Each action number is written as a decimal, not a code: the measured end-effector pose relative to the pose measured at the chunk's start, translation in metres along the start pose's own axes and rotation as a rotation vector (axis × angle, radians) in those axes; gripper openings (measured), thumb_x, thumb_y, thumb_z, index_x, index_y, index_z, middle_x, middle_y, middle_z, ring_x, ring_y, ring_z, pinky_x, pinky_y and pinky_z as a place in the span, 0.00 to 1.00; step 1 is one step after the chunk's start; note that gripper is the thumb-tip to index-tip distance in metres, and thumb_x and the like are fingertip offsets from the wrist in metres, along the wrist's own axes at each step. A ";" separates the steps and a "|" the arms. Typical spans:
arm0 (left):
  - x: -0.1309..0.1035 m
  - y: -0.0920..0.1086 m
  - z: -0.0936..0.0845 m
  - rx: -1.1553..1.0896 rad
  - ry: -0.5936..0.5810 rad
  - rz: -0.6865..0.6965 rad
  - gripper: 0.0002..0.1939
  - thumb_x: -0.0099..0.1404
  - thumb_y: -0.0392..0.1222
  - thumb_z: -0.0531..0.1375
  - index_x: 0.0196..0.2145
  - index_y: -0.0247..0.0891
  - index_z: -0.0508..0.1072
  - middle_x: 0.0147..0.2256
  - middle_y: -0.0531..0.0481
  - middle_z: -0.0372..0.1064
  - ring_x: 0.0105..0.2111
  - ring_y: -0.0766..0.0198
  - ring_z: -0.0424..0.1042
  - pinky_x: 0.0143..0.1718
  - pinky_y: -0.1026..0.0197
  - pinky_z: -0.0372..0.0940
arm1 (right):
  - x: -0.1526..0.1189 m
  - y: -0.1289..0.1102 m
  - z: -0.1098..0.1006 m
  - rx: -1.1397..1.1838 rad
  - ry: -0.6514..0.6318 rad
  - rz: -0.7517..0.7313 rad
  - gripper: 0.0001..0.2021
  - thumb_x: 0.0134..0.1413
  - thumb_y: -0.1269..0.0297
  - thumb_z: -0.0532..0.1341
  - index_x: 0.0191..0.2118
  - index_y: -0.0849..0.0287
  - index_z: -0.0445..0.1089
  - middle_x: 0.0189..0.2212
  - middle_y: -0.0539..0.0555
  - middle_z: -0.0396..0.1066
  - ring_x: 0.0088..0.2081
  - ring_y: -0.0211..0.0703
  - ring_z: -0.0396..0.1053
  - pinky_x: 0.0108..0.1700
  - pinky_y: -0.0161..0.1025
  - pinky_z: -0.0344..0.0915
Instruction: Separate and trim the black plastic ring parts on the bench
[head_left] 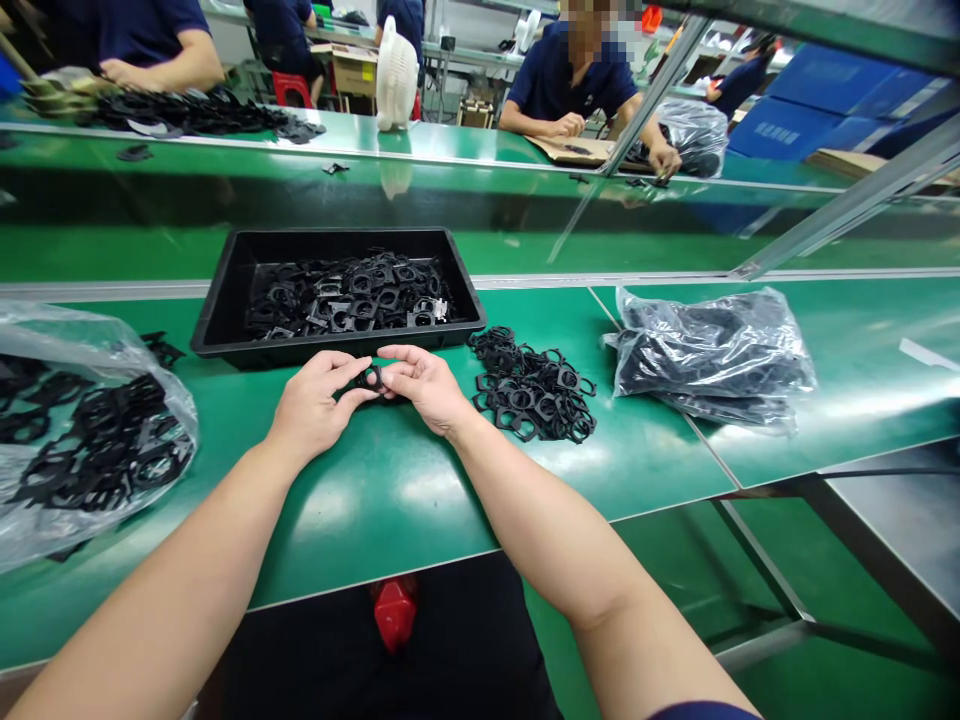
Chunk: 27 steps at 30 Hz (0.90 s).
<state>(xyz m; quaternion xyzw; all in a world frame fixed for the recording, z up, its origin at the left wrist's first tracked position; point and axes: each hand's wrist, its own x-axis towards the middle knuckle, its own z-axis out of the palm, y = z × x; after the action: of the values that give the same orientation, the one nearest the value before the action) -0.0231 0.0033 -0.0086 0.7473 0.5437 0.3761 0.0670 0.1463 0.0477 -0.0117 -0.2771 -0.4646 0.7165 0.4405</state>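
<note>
Both of my hands meet over the green table, just in front of a black tray (217,300). Between them is a small black ring-shaped part (370,378). My left hand (319,400) pinches its left side with thumb and fingers. On the other side, my right hand (420,385) grips it with thumb and fingertips, which partly cover it. The tray holds a heap of similar black parts (367,295), a few with metallic-looking pieces. To the right of my right hand lies a loose pile of black ring parts (534,385) on the table.
An open clear plastic bag (97,430) of black parts is at the left. Filled clear bags (712,350) lie at the right. Behind the tray runs a green conveyor (525,230), with a slanted metal post (840,200). Co-workers sit across it, near a white fan (396,75).
</note>
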 end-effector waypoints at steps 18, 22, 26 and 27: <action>0.004 0.012 0.002 -0.887 0.018 -0.598 0.23 0.51 0.48 0.66 0.43 0.35 0.73 0.38 0.46 0.71 0.31 0.64 0.71 0.38 0.57 0.67 | 0.000 -0.002 0.001 -0.017 0.113 0.027 0.17 0.35 0.63 0.71 0.35 0.61 0.72 0.27 0.51 0.76 0.30 0.36 0.72 0.31 0.31 0.67; 0.007 0.012 -0.001 -1.060 -0.029 -0.786 0.18 0.46 0.47 0.69 0.31 0.32 0.75 0.27 0.49 0.72 0.27 0.67 0.70 0.33 0.61 0.66 | 0.000 -0.002 0.001 -0.036 0.100 0.027 0.16 0.34 0.64 0.71 0.34 0.61 0.72 0.27 0.51 0.76 0.30 0.36 0.72 0.30 0.31 0.67; 0.008 0.009 -0.001 -1.098 -0.021 -0.795 0.18 0.43 0.46 0.70 0.30 0.32 0.76 0.26 0.49 0.73 0.25 0.68 0.69 0.31 0.63 0.65 | -0.001 -0.002 0.002 -0.062 0.089 0.024 0.16 0.33 0.64 0.71 0.33 0.61 0.72 0.27 0.51 0.75 0.29 0.35 0.71 0.30 0.31 0.66; 0.007 0.008 -0.001 -1.103 -0.027 -0.793 0.18 0.43 0.46 0.70 0.30 0.32 0.77 0.26 0.49 0.73 0.25 0.68 0.69 0.31 0.63 0.65 | -0.001 -0.001 0.002 -0.068 0.089 0.022 0.16 0.33 0.64 0.71 0.33 0.61 0.72 0.27 0.51 0.75 0.29 0.35 0.71 0.30 0.32 0.66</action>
<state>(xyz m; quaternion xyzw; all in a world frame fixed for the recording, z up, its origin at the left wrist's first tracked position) -0.0168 0.0066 -0.0007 0.3524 0.5044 0.5359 0.5781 0.1452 0.0458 -0.0097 -0.3287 -0.4657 0.6919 0.4431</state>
